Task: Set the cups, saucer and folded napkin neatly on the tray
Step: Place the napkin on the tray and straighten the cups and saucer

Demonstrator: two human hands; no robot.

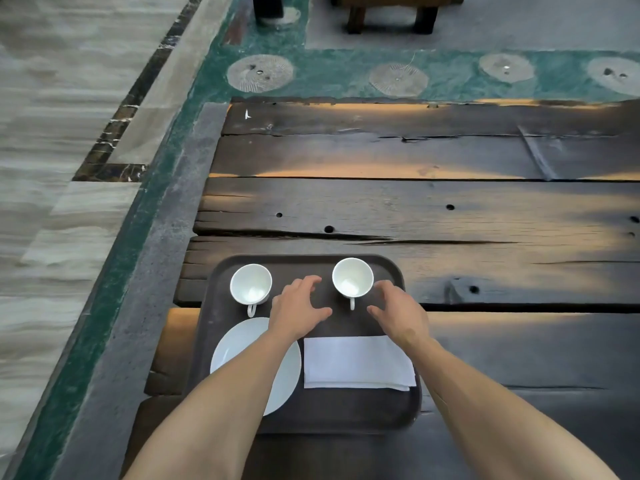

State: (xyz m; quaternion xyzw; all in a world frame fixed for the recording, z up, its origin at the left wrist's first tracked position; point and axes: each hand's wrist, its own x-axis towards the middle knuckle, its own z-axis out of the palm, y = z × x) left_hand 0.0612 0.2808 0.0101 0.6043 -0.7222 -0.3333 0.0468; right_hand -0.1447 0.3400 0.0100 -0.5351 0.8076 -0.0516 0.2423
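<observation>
A dark rectangular tray (313,419) lies near the table's front left corner. Two white cups stand upright along its far side: the left cup (250,284) and the right cup (352,277), both handles pointing toward me. A white saucer (239,344) sits at the tray's near left, partly hidden by my left forearm. A folded white napkin (356,362) lies at the near right. My left hand (297,304) and right hand (398,308) hover with fingers spread on either side of the right cup, holding nothing.
The table (415,209) is made of dark rough wooden planks with cracks and holes, stretching far and right of the tray. Its left edge drops to a stone and green floor strip (138,237). Wooden furniture legs (391,19) stand far behind.
</observation>
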